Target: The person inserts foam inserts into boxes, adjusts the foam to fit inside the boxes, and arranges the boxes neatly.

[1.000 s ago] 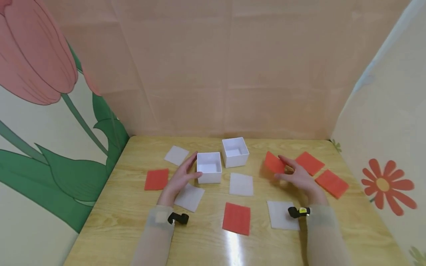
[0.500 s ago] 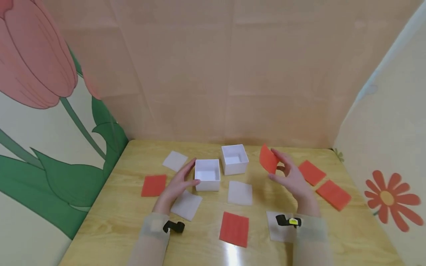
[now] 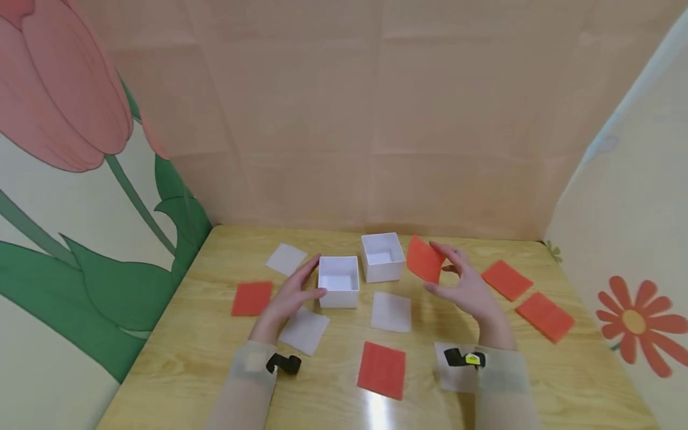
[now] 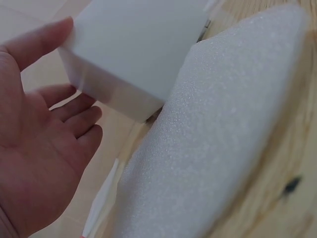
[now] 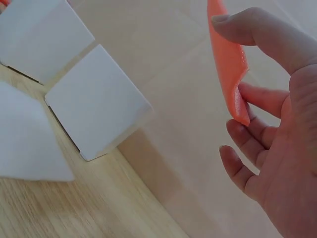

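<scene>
In the head view my right hand (image 3: 464,280) pinches a red foam sheet (image 3: 424,259) between thumb and fingers, raised off the table just right of the rear white box (image 3: 383,273). The sheet (image 5: 229,69) bends slightly along its edge in the right wrist view. My left hand (image 3: 287,298) holds the nearer white box (image 3: 338,298) at its left side, thumb on the front face and fingers along the side. In the left wrist view the thumb meets the box (image 4: 133,44) near a corner. Both boxes are open-topped, with nothing visible inside.
White foam sheets lie by the boxes (image 3: 286,259), under the left wrist (image 3: 304,331), in the middle (image 3: 391,312) and under the right wrist (image 3: 455,373). Red foam sheets lie at left (image 3: 251,298), in front (image 3: 381,370) and at right (image 3: 507,279). Printed cloth walls surround the table.
The right hand has lifted the red foam sheet and carried it left, toward the rear box. The left hand stays at the nearer box. The head view has shifted slightly.
</scene>
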